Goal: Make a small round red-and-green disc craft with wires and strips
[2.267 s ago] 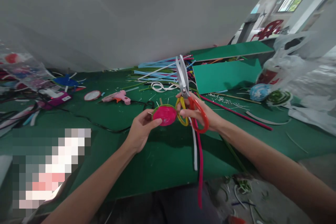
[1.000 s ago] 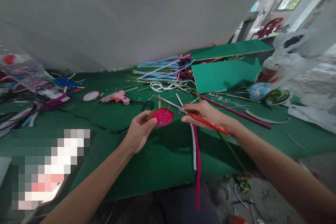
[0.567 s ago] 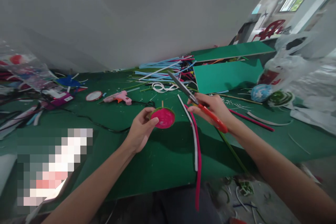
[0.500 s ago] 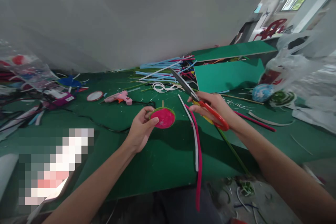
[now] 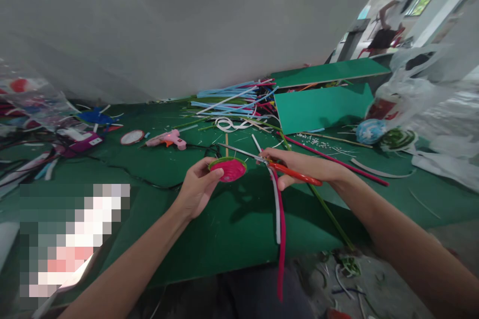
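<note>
Between thumb and fingers, my left hand (image 5: 200, 187) pinches a pink disc (image 5: 230, 170) with a green rim, tilted above the table. A thin tan stick (image 5: 226, 144) shows behind the disc's top edge. My right hand (image 5: 295, 162) grips scissors (image 5: 294, 172) with red-orange handles; their blades point left, close over the disc's upper edge. Whether the blades touch it I cannot tell. Below the right hand lie a white strip (image 5: 277, 214) and a pink strip (image 5: 282, 239), the pink one hanging past the table's front edge.
A pink glue gun (image 5: 166, 140) rests left of centre, its dark cord running behind the left hand. Blue, white and green strips (image 5: 224, 99) are piled at the back beside a green box (image 5: 322, 107). Woven balls (image 5: 370, 131) and plastic bags (image 5: 426, 89) sit at right. A person (image 5: 392, 15) stands far behind.
The scissors have swung down and left, from pointing up to lying nearly level over the disc. The disc has tilted flatter. A person has come into view at the upper right.
</note>
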Motion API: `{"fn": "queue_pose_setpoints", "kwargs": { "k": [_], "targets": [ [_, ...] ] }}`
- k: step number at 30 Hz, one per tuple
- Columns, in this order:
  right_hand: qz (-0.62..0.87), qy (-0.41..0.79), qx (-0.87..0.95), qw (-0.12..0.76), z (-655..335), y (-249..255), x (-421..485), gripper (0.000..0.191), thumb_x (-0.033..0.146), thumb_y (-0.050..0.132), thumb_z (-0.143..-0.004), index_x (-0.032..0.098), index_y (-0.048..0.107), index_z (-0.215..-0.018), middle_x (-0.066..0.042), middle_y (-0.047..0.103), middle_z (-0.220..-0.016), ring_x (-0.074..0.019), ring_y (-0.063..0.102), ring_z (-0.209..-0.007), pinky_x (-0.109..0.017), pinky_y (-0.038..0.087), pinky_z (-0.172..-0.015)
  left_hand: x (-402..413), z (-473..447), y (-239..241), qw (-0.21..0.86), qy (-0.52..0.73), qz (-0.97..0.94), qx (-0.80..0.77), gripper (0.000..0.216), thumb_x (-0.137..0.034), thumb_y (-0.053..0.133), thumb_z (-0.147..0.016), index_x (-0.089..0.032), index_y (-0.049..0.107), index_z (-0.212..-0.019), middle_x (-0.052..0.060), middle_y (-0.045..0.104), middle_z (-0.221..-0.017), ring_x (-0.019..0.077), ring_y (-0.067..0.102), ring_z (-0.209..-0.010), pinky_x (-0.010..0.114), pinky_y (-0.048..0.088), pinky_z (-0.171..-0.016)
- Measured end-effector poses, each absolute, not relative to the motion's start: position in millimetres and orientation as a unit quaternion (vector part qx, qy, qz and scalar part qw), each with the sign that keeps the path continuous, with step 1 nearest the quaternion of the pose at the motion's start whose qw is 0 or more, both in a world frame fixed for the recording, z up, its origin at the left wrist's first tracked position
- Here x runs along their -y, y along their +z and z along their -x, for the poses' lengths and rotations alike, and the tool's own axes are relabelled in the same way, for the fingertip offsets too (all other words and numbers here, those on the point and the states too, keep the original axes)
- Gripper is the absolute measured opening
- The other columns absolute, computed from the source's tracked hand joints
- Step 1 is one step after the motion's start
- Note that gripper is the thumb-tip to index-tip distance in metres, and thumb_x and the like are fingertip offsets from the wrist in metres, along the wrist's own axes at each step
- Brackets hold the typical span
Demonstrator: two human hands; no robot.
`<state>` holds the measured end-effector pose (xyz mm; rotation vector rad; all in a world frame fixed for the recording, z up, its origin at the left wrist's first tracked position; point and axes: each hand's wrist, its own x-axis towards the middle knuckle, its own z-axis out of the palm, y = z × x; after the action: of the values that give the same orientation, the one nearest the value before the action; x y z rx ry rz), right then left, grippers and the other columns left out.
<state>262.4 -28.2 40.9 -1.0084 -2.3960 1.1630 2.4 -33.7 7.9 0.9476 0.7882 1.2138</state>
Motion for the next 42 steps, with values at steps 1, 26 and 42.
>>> {"fn": "queue_pose_setpoints", "kwargs": {
  "k": [1,26,42],
  "targets": [
    [0.348,0.412,0.829,0.147,-261.5,40.9,28.4,0.067,0.058,0.064,-0.072,0.019,0.04,-0.121,0.002,0.049,-0.077,-0.0121,0.044,-0.064,-0.024,0.037,-0.058,33.9,-2.6,8.3,0.649,0.533,-0.417,-0.347,0.022,-0.018,0.082,-0.056,-0.017,0.067,-0.073,-0.001,0.068,-0.075,0.0104,0.064,-0.072,0.02,0.053,-0.069],
    [0.348,0.372,0.849,0.139,-260.3,40.4,28.4,0.071,0.06,0.066,-0.068,0.021,0.04,-0.121,-0.003,0.055,-0.095,-0.018,0.049,-0.081,-0.029,0.04,-0.069,35.2,-1.9,8.3,0.654,0.508,-0.445,-0.34,0.015,-0.019,0.079,-0.063,-0.017,0.068,-0.074,-0.001,0.068,-0.075,0.0103,0.063,-0.072,0.02,0.051,-0.069],
    [0.401,0.159,0.878,0.205,-241.2,39.2,37.6,0.051,0.059,0.042,-0.087,0.014,0.063,-0.098,-0.001,0.054,-0.061,-0.0096,0.04,-0.051,-0.023,0.028,-0.053,33.0,-2.8,6.7,0.651,0.512,-0.436,-0.354,0.019,-0.02,0.08,-0.061,-0.017,0.069,-0.077,0.001,0.069,-0.081,0.0128,0.064,-0.077,0.023,0.053,-0.072]
  ]
}}
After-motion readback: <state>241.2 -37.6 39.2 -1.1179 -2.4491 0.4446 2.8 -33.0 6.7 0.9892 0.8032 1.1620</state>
